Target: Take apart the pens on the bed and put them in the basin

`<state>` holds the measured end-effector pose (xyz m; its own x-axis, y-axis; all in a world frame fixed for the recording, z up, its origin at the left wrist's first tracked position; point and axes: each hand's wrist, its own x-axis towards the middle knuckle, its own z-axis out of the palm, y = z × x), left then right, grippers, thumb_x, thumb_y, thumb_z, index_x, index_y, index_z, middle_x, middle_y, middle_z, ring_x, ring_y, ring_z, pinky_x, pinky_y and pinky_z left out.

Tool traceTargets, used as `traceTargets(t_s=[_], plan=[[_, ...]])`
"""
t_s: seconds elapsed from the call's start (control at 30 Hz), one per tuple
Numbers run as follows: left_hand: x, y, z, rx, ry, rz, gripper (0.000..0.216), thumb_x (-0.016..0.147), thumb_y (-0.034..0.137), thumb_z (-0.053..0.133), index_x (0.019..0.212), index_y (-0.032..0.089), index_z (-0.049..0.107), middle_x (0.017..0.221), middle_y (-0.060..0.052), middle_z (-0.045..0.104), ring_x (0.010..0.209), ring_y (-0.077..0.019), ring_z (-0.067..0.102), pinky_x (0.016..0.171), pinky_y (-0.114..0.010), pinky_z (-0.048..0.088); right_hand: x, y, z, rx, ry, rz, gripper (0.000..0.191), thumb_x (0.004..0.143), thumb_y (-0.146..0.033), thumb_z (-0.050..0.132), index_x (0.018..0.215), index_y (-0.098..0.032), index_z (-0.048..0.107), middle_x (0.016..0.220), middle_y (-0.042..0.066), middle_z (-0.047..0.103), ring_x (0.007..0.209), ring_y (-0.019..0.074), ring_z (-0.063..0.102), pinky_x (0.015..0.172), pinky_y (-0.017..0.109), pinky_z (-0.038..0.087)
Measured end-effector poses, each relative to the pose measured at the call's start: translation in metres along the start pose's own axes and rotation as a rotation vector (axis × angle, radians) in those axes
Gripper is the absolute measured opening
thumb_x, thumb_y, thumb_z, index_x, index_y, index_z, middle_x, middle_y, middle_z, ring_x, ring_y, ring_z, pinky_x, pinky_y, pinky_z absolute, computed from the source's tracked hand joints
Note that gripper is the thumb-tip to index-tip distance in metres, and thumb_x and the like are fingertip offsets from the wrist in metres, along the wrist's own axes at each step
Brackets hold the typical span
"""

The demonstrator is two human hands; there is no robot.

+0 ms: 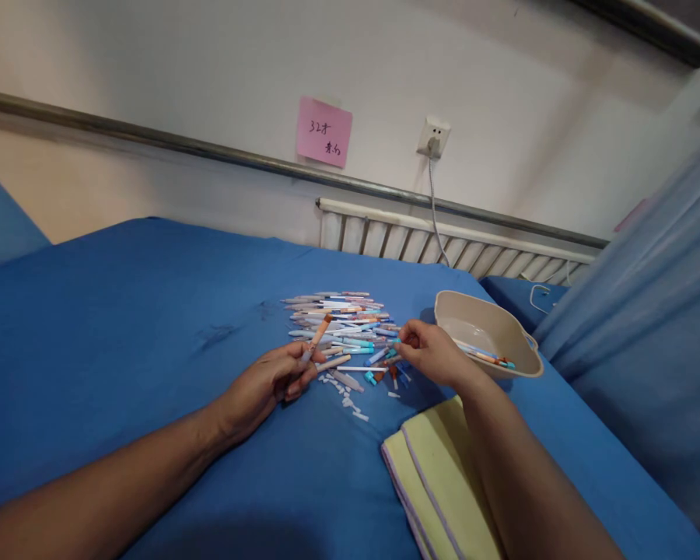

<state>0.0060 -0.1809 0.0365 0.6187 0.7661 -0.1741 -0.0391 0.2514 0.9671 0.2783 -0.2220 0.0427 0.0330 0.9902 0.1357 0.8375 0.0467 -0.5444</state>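
My left hand (pixel 280 373) is closed around a pen (pixel 320 332) with an orange barrel and a brown end, tilted up to the right. A tan pen tube (pixel 334 363) lies by its fingertips; I cannot tell whether they touch it. To the right, my right hand (pixel 432 351) hovers over loose teal, blue and brown pen parts (pixel 373 377), thumb and fingers pinched together. Something teal shows at those fingertips, too small to make out. Beyond both hands spreads a pile of pens and pen parts (pixel 338 317). Small white pieces (pixel 347 400) are scattered in front of it.
A beige plastic basin (pixel 528 359) with several pens (pixel 484 356) inside stands at the right. A folded yellow cloth (pixel 437 474) lies under my right forearm. Blue cloth (pixel 152 327) covers the table. Behind are a radiator (pixel 385 237), a pipe and a plugged-in cord; a curtain (pixel 647 311) hangs right.
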Motion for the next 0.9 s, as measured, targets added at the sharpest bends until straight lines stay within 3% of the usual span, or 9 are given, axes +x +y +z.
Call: traceTargets(t_s=[0.13,0.27,0.47,0.6,0.7,0.9], plan=[[0.002,-0.001,0.000,0.032,-0.003,-0.033,0.025,0.079,0.039,0.055,0.087,0.014,0.056,0.052,0.006,0.038,0.041,-0.0059,0.026,0.040,-0.020,0.017,0.005,0.009,0.005,0.042,0.039,0.038,0.014,0.076,-0.024,0.058,0.088,-0.018,0.057,0.072,-0.001,0.062,0.062,0.0115,0.056,0.055,0.021,0.037],[0.002,-0.002,0.000,0.041,0.002,-0.062,0.026,0.075,0.039,0.063,0.082,0.015,0.056,0.052,0.007,0.037,0.040,-0.0044,0.025,0.039,-0.019,0.014,0.002,0.011,0.004,-0.062,-0.039,0.012,0.026,0.078,-0.017,0.055,0.103,-0.021,0.058,0.071,-0.001,0.063,0.062,0.0119,0.056,0.056,0.021,0.035],[0.002,-0.002,0.002,0.043,0.003,-0.058,0.025,0.071,0.035,0.067,0.080,0.015,0.055,0.052,0.008,0.038,0.041,-0.0039,0.026,0.039,-0.019,0.015,-0.004,0.005,-0.003,-0.354,-0.213,-0.013,0.016,0.078,-0.021,0.055,0.090,-0.023,0.065,0.073,0.002,0.065,0.065,0.0152,0.056,0.055,0.024,0.029],[0.003,-0.004,0.001,0.048,-0.011,-0.056,0.024,0.072,0.034,0.067,0.080,0.015,0.055,0.051,0.007,0.039,0.041,-0.0040,0.027,0.040,-0.019,0.016,-0.006,-0.003,-0.003,-0.402,-0.162,-0.030,0.012,0.078,-0.025,0.056,0.086,-0.022,0.064,0.085,0.005,0.066,0.073,0.0171,0.058,0.059,0.024,0.031],[0.004,-0.007,-0.002,0.064,-0.033,-0.048,0.024,0.075,0.036,0.065,0.082,0.015,0.055,0.053,0.007,0.040,0.041,-0.0040,0.028,0.040,-0.019,0.016,-0.007,-0.012,0.001,-0.383,-0.167,-0.026,0.011,0.079,-0.028,0.055,0.083,-0.022,0.063,0.081,0.005,0.067,0.071,0.0176,0.059,0.056,0.025,0.032],[0.004,-0.011,-0.004,0.117,-0.045,-0.020,0.026,0.078,0.039,0.061,0.084,0.015,0.056,0.055,0.006,0.043,0.043,-0.0046,0.030,0.041,-0.018,0.018,-0.013,-0.031,0.018,-0.470,-0.251,-0.045,0.016,0.074,-0.015,0.055,0.087,-0.021,0.063,0.084,0.007,0.068,0.074,0.0207,0.061,0.060,0.027,0.035]])
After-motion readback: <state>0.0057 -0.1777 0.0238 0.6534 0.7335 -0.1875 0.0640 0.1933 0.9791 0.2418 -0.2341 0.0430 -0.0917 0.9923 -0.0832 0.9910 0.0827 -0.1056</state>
